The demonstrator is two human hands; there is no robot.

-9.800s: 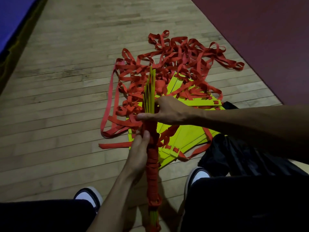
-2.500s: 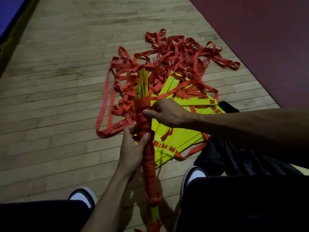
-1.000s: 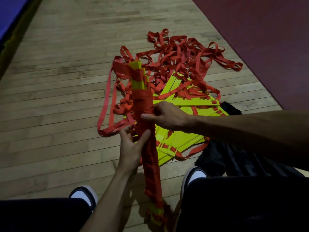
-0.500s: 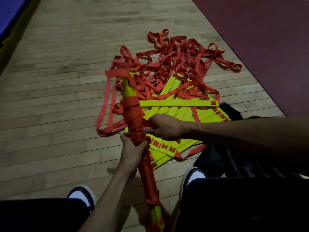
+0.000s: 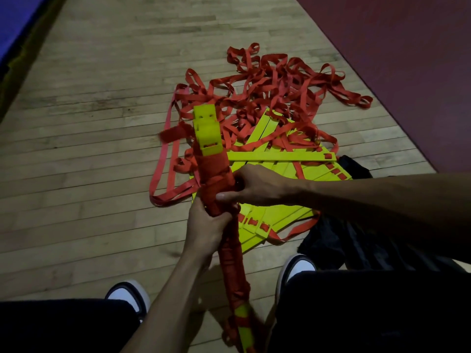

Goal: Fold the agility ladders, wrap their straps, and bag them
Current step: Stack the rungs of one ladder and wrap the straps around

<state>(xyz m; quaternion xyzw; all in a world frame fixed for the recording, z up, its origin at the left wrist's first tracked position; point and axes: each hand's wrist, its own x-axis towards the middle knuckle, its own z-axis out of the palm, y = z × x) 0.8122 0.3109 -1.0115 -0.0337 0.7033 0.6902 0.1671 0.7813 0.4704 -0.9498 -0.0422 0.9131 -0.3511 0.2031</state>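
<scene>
Hands on the bundle, both of them, at centre frame. Left hand (image 5: 206, 230) comes up from the bottom of the frame and has its fingers curled right round the wrapped ladder bundle (image 5: 221, 197), gripping it just below the middle. Right hand (image 5: 254, 186) reaches in from the right edge, fingers curled against the red strap wrap, thumb lying across the front of it, so it too has hold of the bundle, just above the left hand and touching it.

That bundle runs on a slant from lower centre up to the middle, tilted slightly left at the top. Stacked yellow rungs (image 5: 206, 128) poke out bare at its top end, and a short yellow stretch shows near the bottom; everything between is bound in red. A loose strap end (image 5: 173, 133), blurred, sticks out to the left beside the bare rungs.

Behind the hands, on the wooden floor (image 5: 89, 123), lies a second ladder (image 5: 277, 159), its yellow rungs fanned out flat, with a big tangle of red straps (image 5: 275, 93) spreading to the upper right of it. A black bag (image 5: 328, 248) sits at the right, just beside the fanned rungs, partly behind the right forearm. Two white-toed shoes (image 5: 127, 296) show at the bottom.
</scene>
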